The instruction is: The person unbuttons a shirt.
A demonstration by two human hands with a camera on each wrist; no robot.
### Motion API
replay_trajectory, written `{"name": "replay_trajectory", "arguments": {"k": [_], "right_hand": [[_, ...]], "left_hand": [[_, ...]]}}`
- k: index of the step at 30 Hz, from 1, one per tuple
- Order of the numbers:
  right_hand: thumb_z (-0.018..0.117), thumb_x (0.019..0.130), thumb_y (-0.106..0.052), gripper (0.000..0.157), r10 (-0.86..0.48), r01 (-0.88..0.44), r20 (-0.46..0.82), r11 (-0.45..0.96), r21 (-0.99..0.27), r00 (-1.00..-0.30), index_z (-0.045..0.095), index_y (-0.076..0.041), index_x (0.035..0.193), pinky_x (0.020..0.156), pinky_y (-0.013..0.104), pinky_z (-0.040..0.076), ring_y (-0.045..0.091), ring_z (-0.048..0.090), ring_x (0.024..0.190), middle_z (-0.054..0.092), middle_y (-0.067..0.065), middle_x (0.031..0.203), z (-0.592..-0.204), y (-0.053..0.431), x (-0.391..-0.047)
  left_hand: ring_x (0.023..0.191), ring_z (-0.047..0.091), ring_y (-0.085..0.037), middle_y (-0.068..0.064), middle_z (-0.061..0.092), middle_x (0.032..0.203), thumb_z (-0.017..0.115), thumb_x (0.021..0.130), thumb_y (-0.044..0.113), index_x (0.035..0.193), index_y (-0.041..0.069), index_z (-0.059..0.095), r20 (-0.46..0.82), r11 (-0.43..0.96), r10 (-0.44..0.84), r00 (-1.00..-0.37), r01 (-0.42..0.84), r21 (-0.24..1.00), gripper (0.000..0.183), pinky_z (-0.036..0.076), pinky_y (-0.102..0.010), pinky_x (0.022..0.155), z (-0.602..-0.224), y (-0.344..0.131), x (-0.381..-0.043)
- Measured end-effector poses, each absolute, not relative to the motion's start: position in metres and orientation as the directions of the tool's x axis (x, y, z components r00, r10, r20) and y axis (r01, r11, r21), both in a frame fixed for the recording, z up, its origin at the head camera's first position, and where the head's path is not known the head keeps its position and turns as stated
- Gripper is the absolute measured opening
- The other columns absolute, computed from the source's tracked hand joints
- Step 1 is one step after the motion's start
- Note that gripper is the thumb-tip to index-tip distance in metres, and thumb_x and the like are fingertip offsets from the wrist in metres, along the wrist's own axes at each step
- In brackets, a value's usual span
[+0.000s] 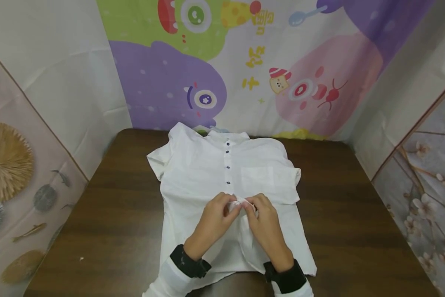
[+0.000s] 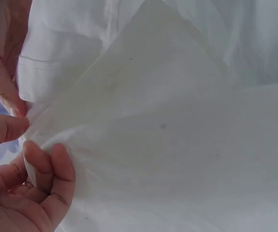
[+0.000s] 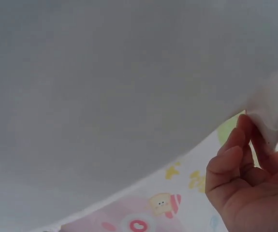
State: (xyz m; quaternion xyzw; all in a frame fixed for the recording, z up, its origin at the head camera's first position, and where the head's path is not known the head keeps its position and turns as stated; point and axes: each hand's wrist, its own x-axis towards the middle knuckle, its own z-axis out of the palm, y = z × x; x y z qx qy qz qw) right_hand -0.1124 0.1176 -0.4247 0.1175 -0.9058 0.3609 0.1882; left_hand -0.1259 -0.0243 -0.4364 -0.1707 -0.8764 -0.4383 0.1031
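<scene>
A white short-sleeved shirt (image 1: 200, 173) lies front up on the table, its collar toward the back. Small dark buttons (image 1: 228, 167) run down the placket, and a chest pocket shows on its right half. Near the middle of the shirt front, my left hand (image 1: 216, 216) pinches the lifted placket cloth between thumb and fingers. Close beside it, my right hand (image 1: 263, 218) pinches the same raised fold. In the left wrist view the white cloth (image 2: 168, 135) stretches away from the fingers. Whether a button sits between the fingertips is hidden.
The dark brown wooden table (image 1: 122, 214) extends to both sides of the shirt. Behind it hangs a curtain (image 1: 241, 107) with cartoon monsters. Patterned panels stand at left and right. A tiny white scrap (image 1: 81, 258) lies on the left of the table.
</scene>
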Motion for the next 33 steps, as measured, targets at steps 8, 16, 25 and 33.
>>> {"name": "replay_trajectory", "arguments": {"k": [8, 16, 25, 33], "right_hand": [[0.062, 0.088, -0.016, 0.015, -0.061, -0.338, 0.405, 0.669, -0.662, -0.912, 0.067, -0.002, 0.091, 0.061, 0.025, 0.042, 0.01, 0.047, 0.069, 0.058, 0.004, 0.078, -0.423, 0.116, -0.114], [0.064, 0.087, -0.017, 0.013, -0.026, -0.322, 0.39, 0.619, -0.716, -0.92, 0.067, -0.005, 0.088, 0.057, 0.022, 0.04, 0.008, 0.046, 0.065, 0.059, 0.003, 0.077, -0.423, 0.114, -0.118], [0.065, 0.085, -0.011, 0.008, 0.014, -0.345, 0.435, 0.587, -0.732, -0.9, 0.063, -0.004, 0.085, 0.057, 0.021, 0.041, 0.008, 0.047, 0.064, 0.062, 0.005, 0.081, -0.426, 0.111, -0.12], [0.061, 0.086, -0.007, 0.003, 0.054, -0.26, 0.339, 0.531, -0.806, -0.939, 0.061, -0.004, 0.085, 0.06, 0.021, 0.043, 0.009, 0.052, 0.068, 0.064, 0.007, 0.078, -0.426, 0.108, -0.121]], "left_hand": [[0.059, 0.04, -0.006, 0.001, 0.046, 0.072, 0.061, 0.088, 0.013, 0.089, 0.004, 0.063, 0.368, 0.57, 0.219, -0.904, 0.424, 0.704, 0.009, 0.037, -0.017, 0.052, -0.434, -0.026, -0.124], [0.061, 0.042, -0.007, 0.001, 0.048, 0.075, 0.056, 0.091, 0.009, 0.088, 0.005, 0.064, 0.388, 0.568, 0.252, -0.887, 0.46, 0.683, 0.009, 0.038, -0.018, 0.055, -0.429, -0.028, -0.121], [0.061, 0.041, -0.006, 0.001, 0.047, 0.073, 0.056, 0.091, 0.009, 0.084, 0.006, 0.062, 0.406, 0.513, 0.285, -0.868, 0.496, 0.701, 0.01, 0.037, -0.018, 0.054, -0.426, -0.031, -0.122], [0.059, 0.04, -0.004, 0.002, 0.047, 0.072, 0.055, 0.092, 0.011, 0.089, 0.005, 0.065, 0.387, 0.452, 0.279, -0.879, 0.475, 0.755, 0.012, 0.038, -0.017, 0.054, -0.43, -0.032, -0.123]]}}
